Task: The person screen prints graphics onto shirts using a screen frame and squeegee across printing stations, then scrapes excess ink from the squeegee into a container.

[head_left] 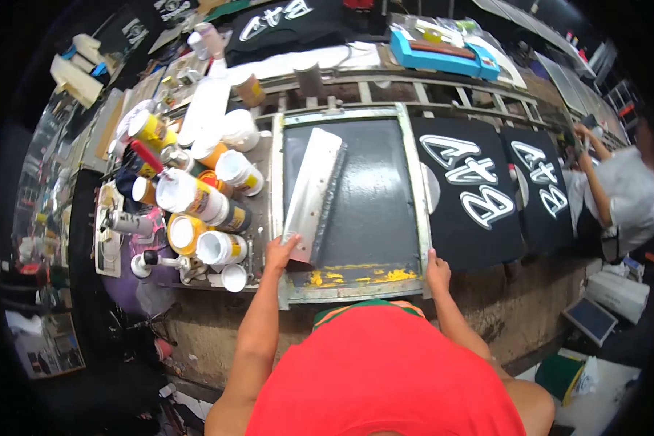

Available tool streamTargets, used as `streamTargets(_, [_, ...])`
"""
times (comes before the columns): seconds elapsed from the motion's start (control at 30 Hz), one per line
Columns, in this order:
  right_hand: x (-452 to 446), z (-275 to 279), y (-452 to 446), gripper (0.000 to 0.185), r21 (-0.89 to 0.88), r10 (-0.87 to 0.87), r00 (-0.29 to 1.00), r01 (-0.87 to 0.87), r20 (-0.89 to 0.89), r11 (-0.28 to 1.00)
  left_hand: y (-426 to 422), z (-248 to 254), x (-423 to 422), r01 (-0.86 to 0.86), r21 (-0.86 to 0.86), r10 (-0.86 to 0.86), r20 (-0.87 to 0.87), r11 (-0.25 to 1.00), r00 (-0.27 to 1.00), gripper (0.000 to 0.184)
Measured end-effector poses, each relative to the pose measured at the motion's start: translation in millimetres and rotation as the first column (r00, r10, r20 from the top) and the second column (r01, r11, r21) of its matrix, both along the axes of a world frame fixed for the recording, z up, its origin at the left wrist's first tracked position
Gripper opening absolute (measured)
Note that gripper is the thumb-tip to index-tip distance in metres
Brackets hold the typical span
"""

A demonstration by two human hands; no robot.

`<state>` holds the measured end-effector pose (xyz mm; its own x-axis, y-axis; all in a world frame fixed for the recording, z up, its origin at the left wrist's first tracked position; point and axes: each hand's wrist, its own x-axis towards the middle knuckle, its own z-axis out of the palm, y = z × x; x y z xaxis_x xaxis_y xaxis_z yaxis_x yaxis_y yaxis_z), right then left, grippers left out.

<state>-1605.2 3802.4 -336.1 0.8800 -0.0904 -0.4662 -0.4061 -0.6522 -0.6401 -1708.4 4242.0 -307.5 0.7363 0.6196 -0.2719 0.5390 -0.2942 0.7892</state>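
Note:
A screen printing frame (424, 211) lies flat on the bench in front of me, its dark mesh smeared with yellow ink near the close edge. A wide squeegee (314, 189) rests at a slant on the left half of the mesh. My left hand (279, 256) is closed on the frame's left bar, its fingertips reaching the squeegee's near end. On the frame's right bar, near the close corner, my right hand (437, 273) is closed with the thumb up; its other fingers are mostly hidden. To the right lies a black shirt (469, 178) with white lettering.
Ink tubs (192, 196) crowd the bench left of the frame. A second printed shirt (541, 174) lies farther right, near another person (621, 192). Behind runs a metal rail (385, 91), with a blue tray (443, 58) beyond it.

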Motion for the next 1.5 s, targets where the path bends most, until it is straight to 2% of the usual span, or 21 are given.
streamTargets(0.13, [2.6, -21.3, -13.8, 0.066, -0.057, 0.029, 1.000, -0.029, -0.008, 0.998, 9.2, -13.1, -2.6, -0.008, -0.087, 0.014, 0.070, 0.996, 0.997, 0.053])
streamTargets(0.23, [6.7, -7.8, -9.8, 0.068, 0.059, -0.147, 0.988, 0.150, -0.039, 0.987, 2.8, -4.3, -2.6, -0.003, -0.126, 0.007, 0.034, 0.992, 0.999, 0.053])
streamTargets(0.33, [7.2, 7.5, -2.1, 0.068, 0.037, -0.213, 0.973, 0.217, -0.086, 0.976, 13.6, -11.2, -4.1, 0.010, -0.126, -0.008, 0.019, 0.992, 1.000, 0.050])
streamTargets(0.57, [9.7, -7.9, -3.9, 0.067, 0.051, -0.272, 0.962, 0.272, -0.003, 0.961, 24.0, -19.6, -9.9, 0.078, -0.216, -0.082, -0.008, 0.973, 0.997, 0.043])
streamTargets(0.63, [21.6, -21.2, -16.1, 0.057, 0.020, -0.268, 0.943, 0.277, -0.195, 0.961, 18.8, 18.6, -5.6, 0.103, -0.245, -0.113, -0.027, 0.964, 0.993, 0.044])
streamTargets(0.67, [29.2, -18.3, -15.7, 0.057, 0.009, -0.263, 0.944, 0.270, -0.201, 0.963, 14.8, 31.6, -5.2, 0.121, -0.273, -0.140, -0.054, 0.954, 0.989, 0.044])
streamTargets(0.73, [63.2, 6.9, -9.4, 0.046, -0.002, -0.069, 0.994, 0.069, 0.085, 0.998, 26.3, 38.3, 2.2, 0.196, -0.204, -0.212, -0.060, 0.959, 0.975, 0.047])
streamTargets(0.77, [85.9, 15.7, -2.8, 0.046, -0.058, 0.076, 0.968, -0.064, 0.240, 0.996, 30.0, 56.7, 13.1, 0.302, 0.005, -0.296, -0.181, 0.953, 0.938, 0.048])
streamTargets(0.8, [110.8, 24.5, 4.9, 0.050, -0.129, 0.221, 0.899, -0.186, 0.377, 0.974, 34.7, 70.4, 23.9, 0.420, 0.196, -0.348, -0.318, 0.886, 0.882, 0.049])
streamTargets(0.83, [137.1, 35.1, 15.6, 0.055, -0.225, 0.360, 0.753, -0.282, 0.551, 0.933, 37.7, 72.0, 34.7, 0.490, 0.355, -0.413, -0.272, 0.796, 0.869, 0.048])
streamTargets(0.87, [159.8, 54.8, 33.8, 0.062, -0.335, 0.479, 0.554, -0.345, 0.681, 0.877, 32.3, 99.2, 55.6, 0.572, 0.411, -0.479, -0.314, 0.709, 0.820, 0.041])
streamTargets(0.93, [190.0, 116.6, 80.3, 0.069, -0.459, 0.603, 0.430, -0.397, 0.672, 0.795, 44.1, 103.4, 83.5, 0.564, 0.631, -0.552, -0.247, 0.532, 0.796, 0.027])
streamTargets(1.0, [227.2, 127.2, 113.1, 0.055, -0.578, 0.712, 0.229, -0.446, 0.664, 0.683, 51.2, 115.3, 119.3, 0.588, 0.641, -0.619, -0.215, 0.494, 0.755, 0.022])
streamTargets(1.03, [248.3, 123.1, 128.1, 0.055, -0.575, 0.711, 0.232, -0.449, 0.664, 0.683, 56.7, 115.7, 136.8, 0.591, 0.638, -0.618, -0.219, 0.494, 0.755, 0.022])
streamTargets(1.07, [271.2, 115.3, 139.8, 0.048, -0.653, 0.905, 0.289, -0.626, 0.313, 0.425, 60.8, 113.8, 154.3, 0.571, 0.670, -0.637, -0.187, 0.474, 0.748, 0.024])
streamTargets(1.1, [291.2, 108.6, 150.5, 0.041, -0.597, 0.964, 0.252, -0.787, -0.087, 0.152, 67.1, 112.5, 171.5, 0.551, 0.701, -0.657, -0.155, 0.453, 0.738, 0.027])
streamTargets(1.23, [351.7, 86.4, 177.9, 0.033, -0.643, 0.951, 0.309, -0.723, 0.028, 0.253, 87.0, 106.8, 240.9, 0.505, 0.738, -0.626, -0.145, 0.448, 0.767, 0.034])
streamTargets(1.3, [375.4, 78.9, 189.5, 0.030, -0.684, 0.937, 0.345, -0.672, 0.051, 0.284, 89.5, 111.9, 279.3, 0.619, 0.613, -0.517, -0.367, 0.491, 0.773, 0.043])
streamTargets(1.4, [401.4, 56.8, 195.4, 0.027, -0.718, 0.917, 0.372, -0.599, 0.143, 0.355, 96.5, 101.6, 317.3, 0.671, 0.583, -0.474, -0.478, 0.458, 0.739, 0.051])
streamTargets(1.47, [404.6, 51.8, 194.9, 0.026, -0.723, 0.890, 0.432, -0.568, 0.144, 0.392, 104.6, 79.4, 329.6, 0.673, 0.594, -0.497, -0.462, 0.441, 0.734, 0.054])
streamTargets(1.5, [402.5, 55.2, 192.8, 0.026, -0.718, 0.890, 0.441, -0.582, 0.117, 0.382, 107.1, 70.2, 332.9, 0.679, 0.632, -0.497, -0.482, 0.374, 0.722, 0.054])
